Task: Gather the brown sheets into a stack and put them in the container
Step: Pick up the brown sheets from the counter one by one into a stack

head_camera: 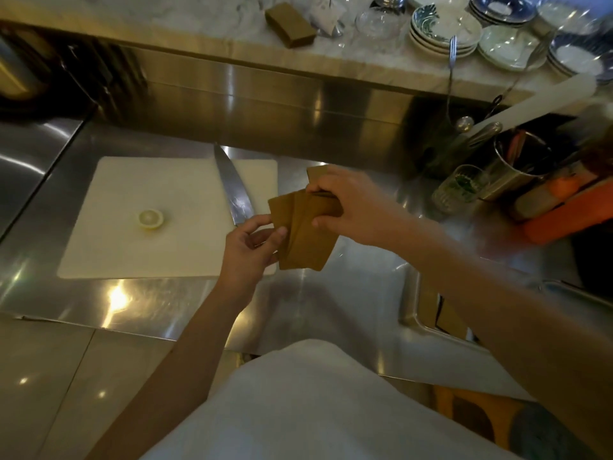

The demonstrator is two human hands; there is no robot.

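- My left hand (pixel 253 242) pinches the lower left edge of the brown sheets (pixel 303 234); my right hand (pixel 346 207) clamps them from above
- I count about three sheets fanned out between both hands, held above the steel counter (pixel 166 300), plus one more corner showing behind my right knuckles
- One white cutting board (pixel 132 254) lies just left, bearing one lemon half (pixel 151 219) and one knife (pixel 232 185)
- One steel tray (pixel 411 313) sits at lower right with brown sheets inside; their number I cannot tell
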